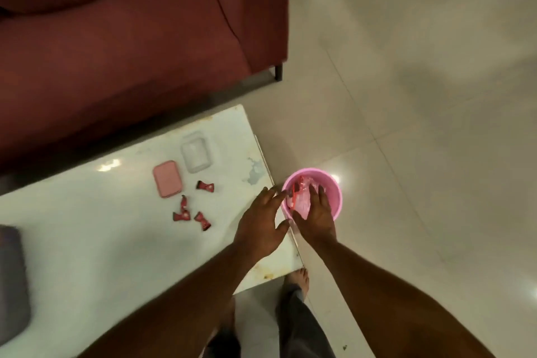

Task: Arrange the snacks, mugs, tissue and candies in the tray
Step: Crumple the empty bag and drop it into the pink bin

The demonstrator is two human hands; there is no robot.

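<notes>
White bench (116,241) beside a maroon sofa (116,52): right hand (315,212) grips a clear wrapper (302,200) over the pink bin (334,197); left hand (258,224) hovers open. Candies (190,206) likely await gathering next.

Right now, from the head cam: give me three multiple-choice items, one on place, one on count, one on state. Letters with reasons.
1. Where is the pink bucket?
A. on the table
B. on the floor beside the table
C. on the sofa

2. How many red candies lie on the table?
A. two
B. four
C. six

3. What is the right hand doing?
A. reaching into the bucket
B. resting on the sofa
C. holding a mug

Key: 1 B, it stands on tiles past the table edge. 2 B, four wrappers show near the pink case. 3 A, its fingers are inside the rim.
</notes>
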